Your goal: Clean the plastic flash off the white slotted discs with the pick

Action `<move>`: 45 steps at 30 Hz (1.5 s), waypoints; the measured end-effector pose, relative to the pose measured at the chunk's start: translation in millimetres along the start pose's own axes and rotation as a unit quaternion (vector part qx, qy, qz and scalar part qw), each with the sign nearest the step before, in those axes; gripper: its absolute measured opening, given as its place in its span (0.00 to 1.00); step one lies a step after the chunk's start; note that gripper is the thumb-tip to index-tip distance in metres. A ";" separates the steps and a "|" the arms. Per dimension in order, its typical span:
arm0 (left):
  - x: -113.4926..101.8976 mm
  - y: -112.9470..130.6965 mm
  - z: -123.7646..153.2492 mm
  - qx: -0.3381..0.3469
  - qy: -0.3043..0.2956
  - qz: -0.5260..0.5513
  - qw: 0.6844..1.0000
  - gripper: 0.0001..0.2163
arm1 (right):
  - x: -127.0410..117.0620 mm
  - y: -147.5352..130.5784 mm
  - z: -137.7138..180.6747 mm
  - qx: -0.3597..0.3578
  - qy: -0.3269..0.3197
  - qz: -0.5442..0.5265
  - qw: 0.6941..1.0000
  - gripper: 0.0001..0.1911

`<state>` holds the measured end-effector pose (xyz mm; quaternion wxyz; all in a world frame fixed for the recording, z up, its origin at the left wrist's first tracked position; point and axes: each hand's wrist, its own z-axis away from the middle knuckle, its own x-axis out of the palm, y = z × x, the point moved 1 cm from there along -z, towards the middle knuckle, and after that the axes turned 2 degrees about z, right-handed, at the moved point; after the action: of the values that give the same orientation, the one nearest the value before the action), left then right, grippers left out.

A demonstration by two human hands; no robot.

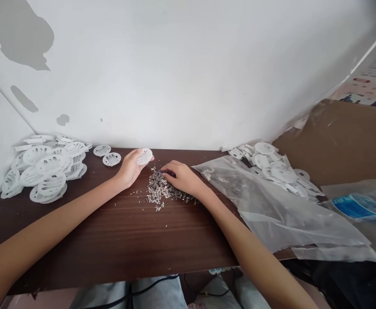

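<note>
Disc (pixel 145 156), white, slotted: one, grasped by the left hand (pixel 130 169) above the worktop (pixel 142 240); small metal parts (pixel 157 189): one pile, touched at its far edge by the right hand (pixel 183 177), fingers curled, whether a part is gripped cannot be told; loose discs (pixel 112 159): two, laid between the left hand and a disc heap (pixel 51 165); plastic sheet (pixel 271 219): spread at right, near a second heap (pixel 281 167) of white pieces
</note>
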<state>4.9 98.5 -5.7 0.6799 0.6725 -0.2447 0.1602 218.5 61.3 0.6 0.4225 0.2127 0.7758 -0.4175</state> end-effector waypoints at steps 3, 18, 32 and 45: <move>0.8 -4.4 3.4 0.008 -0.023 -0.023 0.999 0.07 | -0.4 -7.8 2.0 -0.015 -0.020 -0.026 0.999 0.08; -0.1 -7.2 1.9 0.013 0.009 -0.012 1.000 0.07 | -2.5 -6.9 12.8 0.044 -0.072 0.082 0.993 0.42; 2.0 -0.9 3.7 0.008 0.026 0.017 1.000 0.06 | -1.1 -36.7 19.8 -0.080 -0.124 0.087 0.985 0.44; 1.3 1.6 2.4 0.002 0.046 0.002 0.999 0.08 | 13.8 -50.7 24.5 -0.059 -0.131 0.112 0.983 0.49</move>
<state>4.8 96.1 -3.7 0.6888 0.6652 -0.2144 0.1925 187.9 12.3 5.6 0.5766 0.2163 0.7082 -0.3452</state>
